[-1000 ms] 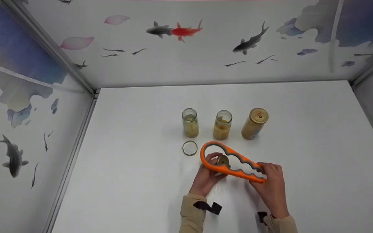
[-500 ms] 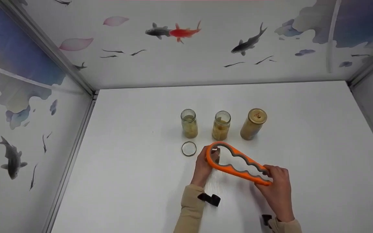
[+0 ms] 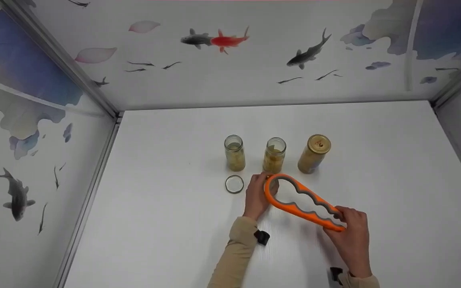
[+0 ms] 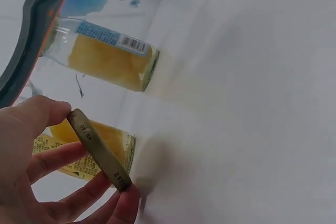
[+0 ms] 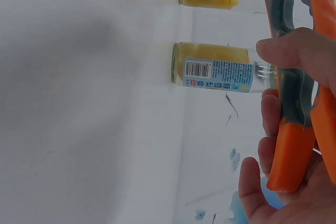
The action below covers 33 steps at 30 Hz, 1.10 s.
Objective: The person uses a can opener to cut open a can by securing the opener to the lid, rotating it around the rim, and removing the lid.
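Three jars of yellow contents stand in a row: the left jar (image 3: 235,153) and middle jar (image 3: 274,155) are lidless, the right jar (image 3: 313,154) wears a gold lid. My left hand (image 3: 263,186) pinches a gold lid (image 4: 100,150) on edge between thumb and fingers, just in front of the middle jar. My right hand (image 3: 344,219) grips the narrow end of an orange jar opener (image 3: 302,202), held above the table. Its wide loop lies over my left fingers. The right wrist view shows the opener's handle (image 5: 296,129) in my fingers and a labelled jar (image 5: 215,69) beyond.
A loose lid (image 3: 234,184) lies flat on the white table (image 3: 166,224) in front of the left jar. Fish-painted panels (image 3: 34,132) wall the table at the left, back and right. A metal rail (image 3: 90,200) runs along the left edge.
My left hand has moved away from me with the gold lid, toward the middle jar. The opener and my right hand have shifted to the right.
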Available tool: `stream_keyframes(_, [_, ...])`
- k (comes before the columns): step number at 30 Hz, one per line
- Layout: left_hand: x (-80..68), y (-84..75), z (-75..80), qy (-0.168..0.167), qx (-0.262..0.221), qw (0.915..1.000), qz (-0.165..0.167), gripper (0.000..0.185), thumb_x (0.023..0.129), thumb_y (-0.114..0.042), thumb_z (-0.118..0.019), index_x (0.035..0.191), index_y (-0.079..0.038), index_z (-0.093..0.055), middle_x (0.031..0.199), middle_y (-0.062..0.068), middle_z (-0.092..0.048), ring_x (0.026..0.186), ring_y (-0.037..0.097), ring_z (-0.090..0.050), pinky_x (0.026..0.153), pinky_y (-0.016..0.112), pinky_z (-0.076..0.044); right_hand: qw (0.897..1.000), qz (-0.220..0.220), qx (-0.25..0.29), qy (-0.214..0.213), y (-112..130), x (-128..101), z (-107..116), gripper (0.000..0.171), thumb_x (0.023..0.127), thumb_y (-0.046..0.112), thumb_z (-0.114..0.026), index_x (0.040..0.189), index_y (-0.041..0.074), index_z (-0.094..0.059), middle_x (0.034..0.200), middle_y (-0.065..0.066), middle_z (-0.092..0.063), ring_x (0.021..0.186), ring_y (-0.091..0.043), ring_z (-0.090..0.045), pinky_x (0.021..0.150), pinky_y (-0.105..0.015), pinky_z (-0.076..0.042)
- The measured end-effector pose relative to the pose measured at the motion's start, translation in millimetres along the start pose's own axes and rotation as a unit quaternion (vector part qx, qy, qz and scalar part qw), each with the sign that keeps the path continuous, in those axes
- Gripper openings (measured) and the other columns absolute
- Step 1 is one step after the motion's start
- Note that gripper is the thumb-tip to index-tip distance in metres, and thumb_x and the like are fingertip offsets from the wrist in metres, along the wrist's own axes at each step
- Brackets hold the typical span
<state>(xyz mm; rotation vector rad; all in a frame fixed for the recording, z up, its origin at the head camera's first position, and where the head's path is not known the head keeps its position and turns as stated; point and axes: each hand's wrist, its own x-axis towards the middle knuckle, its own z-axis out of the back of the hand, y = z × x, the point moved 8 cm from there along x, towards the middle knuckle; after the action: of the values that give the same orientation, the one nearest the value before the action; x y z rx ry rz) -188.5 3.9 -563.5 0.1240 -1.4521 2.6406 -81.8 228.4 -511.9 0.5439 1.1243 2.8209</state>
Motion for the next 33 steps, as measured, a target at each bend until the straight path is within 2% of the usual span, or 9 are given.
stream_keyframes(2, [1.6, -2.9, -1.6, 0.0, 0.053, 0.9986, 0.005, 0.022, 0.093, -0.023, -0.066, 0.113, -0.015, -0.065, 0.109, 0.008, -0.056, 0.095, 0.024, -0.059, 0.079, 0.037, -0.051, 1.0, 0.001, 0.002, -0.001, -1.0, -0.3, 0.6, 0.046, 0.059, -0.017, -0.08, 0.101, -0.008, -0.063, 0.083, -0.018, -0.064, 0.088, -0.031, -0.047, 0.07, -0.042, -0.041])
stream_keyframes(5, [3.3, -6.4, -4.2, 0.009, 0.107, 0.994, 0.022, 0.02, 0.093, -0.024, -0.065, 0.111, -0.015, -0.065, 0.113, 0.01, -0.054, 0.098, 0.027, -0.057, 0.075, 0.041, -0.052, 1.0, 0.001, 0.001, -0.002, -2.4, -0.5, 1.5, 0.047, 0.058, -0.017, -0.08, 0.101, -0.008, -0.063, 0.084, -0.018, -0.065, 0.088, -0.031, -0.047, 0.07, -0.041, -0.04])
stream_keyframes(10, [5.0, -11.3, -8.8, 0.018, 0.156, 0.987, 0.035, 0.018, 0.092, -0.023, -0.067, 0.109, -0.017, -0.063, 0.114, 0.009, -0.052, 0.1, 0.028, -0.053, 0.076, 0.041, -0.051, 1.0, -0.002, -0.005, -0.005, -4.0, -0.6, 3.1, 0.047, 0.058, -0.017, -0.081, 0.1, -0.008, -0.063, 0.083, -0.018, -0.065, 0.086, -0.03, -0.047, 0.069, -0.04, -0.04])
stream_keyframes(16, [4.8, -18.9, -12.8, 0.005, 0.213, 0.977, 0.01, 0.027, 0.084, -0.019, -0.075, 0.109, -0.015, -0.064, 0.11, 0.01, -0.054, 0.098, 0.028, -0.053, 0.08, 0.039, -0.049, 1.0, -0.005, -0.006, -0.007, -5.5, -1.0, 4.3, 0.047, 0.058, -0.017, -0.081, 0.1, -0.008, -0.063, 0.084, -0.018, -0.065, 0.086, -0.03, -0.047, 0.069, -0.041, -0.04])
stream_keyframes(20, [4.8, -24.1, -15.3, -0.002, 0.255, 0.9668, -0.016, 0.03, 0.081, -0.019, -0.078, 0.107, -0.013, -0.063, 0.106, 0.01, -0.056, 0.096, 0.029, -0.053, 0.079, 0.039, -0.048, 1.0, -0.001, -0.007, -0.009, -6.3, -1.7, 4.4, 0.046, 0.058, -0.017, -0.08, 0.1, -0.008, -0.063, 0.083, -0.017, -0.064, 0.086, -0.029, -0.047, 0.069, -0.04, -0.04])
stream_keyframes(24, [5.3, -24.6, -17.3, -0.008, 0.282, 0.9592, -0.025, 0.032, 0.08, -0.019, -0.079, 0.107, -0.013, -0.064, 0.107, 0.01, -0.057, 0.094, 0.028, -0.053, 0.075, 0.038, -0.048, 1.0, 0.001, -0.008, -0.011, -7.0, -1.8, 4.8, 0.045, 0.057, -0.017, -0.079, 0.099, -0.008, -0.063, 0.081, -0.016, -0.063, 0.085, -0.028, -0.046, 0.068, -0.04, -0.039])
stream_keyframes(29, [5.5, -24.5, -18.4, -0.007, 0.288, 0.9574, -0.02, 0.035, 0.079, -0.021, -0.081, 0.108, -0.015, -0.064, 0.106, 0.007, -0.058, 0.095, 0.028, -0.053, 0.075, 0.039, -0.048, 1.0, -0.007, -0.012, -0.007, -7.8, -1.4, 5.7, 0.046, 0.058, -0.016, -0.08, 0.099, -0.008, -0.063, 0.083, -0.017, -0.064, 0.086, -0.031, -0.047, 0.069, -0.043, -0.04])
stream_keyframes(33, [3.2, -27.8, -16.5, -0.019, 0.291, 0.9561, -0.029, 0.038, 0.076, -0.025, -0.082, 0.109, -0.015, -0.065, 0.106, 0.006, -0.059, 0.097, 0.027, -0.053, 0.077, 0.04, -0.048, 1.0, -0.012, -0.01, -0.003, -8.8, -1.2, 6.5, 0.045, 0.059, -0.016, -0.08, 0.1, -0.008, -0.063, 0.083, -0.018, -0.064, 0.086, -0.031, -0.046, 0.07, -0.044, -0.04])
